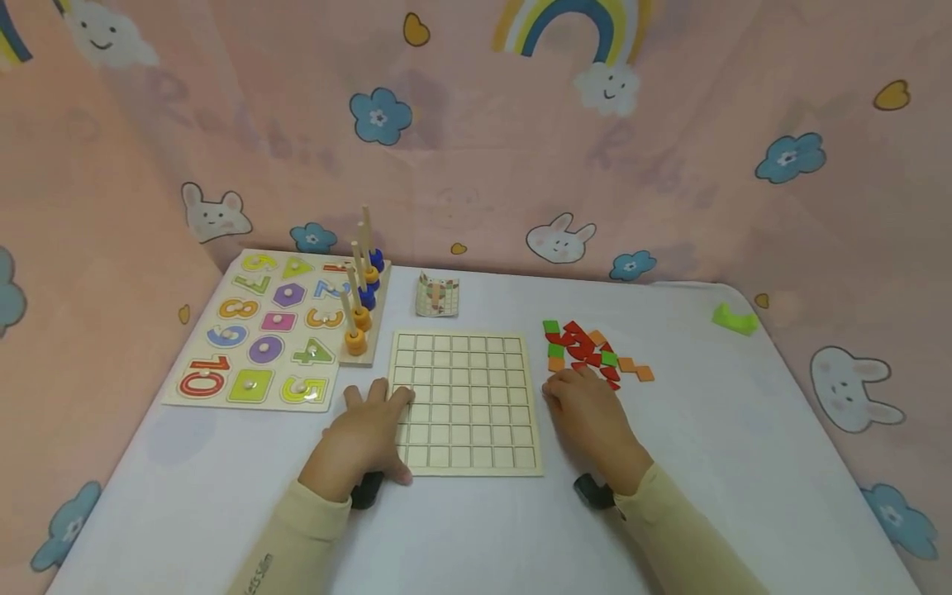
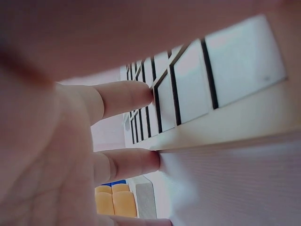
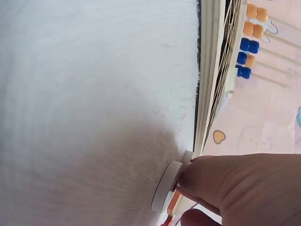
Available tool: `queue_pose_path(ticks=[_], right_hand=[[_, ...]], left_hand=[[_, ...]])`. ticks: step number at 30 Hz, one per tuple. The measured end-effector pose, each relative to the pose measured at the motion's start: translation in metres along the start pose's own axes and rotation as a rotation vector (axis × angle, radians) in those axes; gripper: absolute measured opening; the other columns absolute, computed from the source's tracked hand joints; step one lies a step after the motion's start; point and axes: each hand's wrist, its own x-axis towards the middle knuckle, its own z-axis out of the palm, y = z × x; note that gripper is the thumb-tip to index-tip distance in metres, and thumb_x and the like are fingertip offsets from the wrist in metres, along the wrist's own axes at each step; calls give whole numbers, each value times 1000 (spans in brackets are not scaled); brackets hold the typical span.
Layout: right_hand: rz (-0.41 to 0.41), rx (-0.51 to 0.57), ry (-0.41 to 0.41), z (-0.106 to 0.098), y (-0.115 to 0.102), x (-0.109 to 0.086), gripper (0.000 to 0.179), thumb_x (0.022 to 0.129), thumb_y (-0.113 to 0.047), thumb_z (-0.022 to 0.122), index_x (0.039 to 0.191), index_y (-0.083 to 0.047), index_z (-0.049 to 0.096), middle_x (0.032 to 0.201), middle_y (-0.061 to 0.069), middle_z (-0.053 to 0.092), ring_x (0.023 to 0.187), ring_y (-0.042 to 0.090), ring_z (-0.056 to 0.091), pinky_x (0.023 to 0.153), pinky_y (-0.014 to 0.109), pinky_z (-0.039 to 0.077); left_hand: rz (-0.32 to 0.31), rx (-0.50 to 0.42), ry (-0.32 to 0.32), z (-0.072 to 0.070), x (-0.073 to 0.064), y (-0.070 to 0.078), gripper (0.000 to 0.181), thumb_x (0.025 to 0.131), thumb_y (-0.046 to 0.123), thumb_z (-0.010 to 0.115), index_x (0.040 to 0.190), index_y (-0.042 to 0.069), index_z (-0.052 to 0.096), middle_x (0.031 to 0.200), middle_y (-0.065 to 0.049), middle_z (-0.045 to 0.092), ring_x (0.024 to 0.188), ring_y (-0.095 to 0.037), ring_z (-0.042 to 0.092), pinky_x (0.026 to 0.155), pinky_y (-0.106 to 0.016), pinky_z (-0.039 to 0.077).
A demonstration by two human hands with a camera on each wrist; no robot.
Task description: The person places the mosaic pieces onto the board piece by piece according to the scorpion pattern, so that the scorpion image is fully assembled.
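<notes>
A square wooden board (image 1: 464, 405) marked with a grid lies flat on the table. My left hand (image 1: 364, 434) is at its left edge, fingers spread, with fingertips touching the border; in the left wrist view two fingers (image 2: 127, 162) reach the grid side. My right hand (image 1: 595, 413) is just right of the board, near a loose pile of red, green and orange tiles (image 1: 580, 340). In the right wrist view its fingers pinch a small pale-edged tile (image 3: 167, 187) tilted up from the table. The tile's top colour is hidden.
A number-and-shape puzzle board (image 1: 253, 330) lies at the left, overlapped by a peg stand (image 1: 364, 355) with orange and blue beads. A small printed card (image 1: 437, 297) lies behind the grid board. A bright green piece (image 1: 735, 319) sits at the far right.
</notes>
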Motion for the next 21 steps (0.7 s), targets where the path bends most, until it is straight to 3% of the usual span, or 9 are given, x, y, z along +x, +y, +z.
queue_pose_path(ticks=[8, 17, 21], right_hand=[[-43, 5, -2, -2, 3, -1, 26, 89, -12, 87, 114, -7, 82, 110, 7, 73, 104, 28, 63, 95, 43, 55], [-287, 22, 22, -3, 28, 5, 26, 86, -15, 89, 111, -8, 83, 106, 3, 77, 102, 25, 67, 91, 40, 58], [-304, 96, 29, -8, 25, 16, 25, 89, -16, 87, 111, -6, 83, 107, 4, 78, 103, 26, 68, 92, 42, 57]], left_hand=[[-1, 11, 11, 3, 0, -3, 113, 55, 31, 108, 153, 18, 53, 160, -18, 36, 125, -47, 36, 75, -66, 53], [12, -8, 27, 0, -4, -2, 110, 56, 30, 107, 153, 19, 56, 162, -19, 37, 123, -45, 38, 73, -52, 52], [16, 2, 36, -1, -4, -3, 110, 55, 31, 107, 152, 19, 56, 161, -19, 38, 121, -45, 39, 71, -48, 51]])
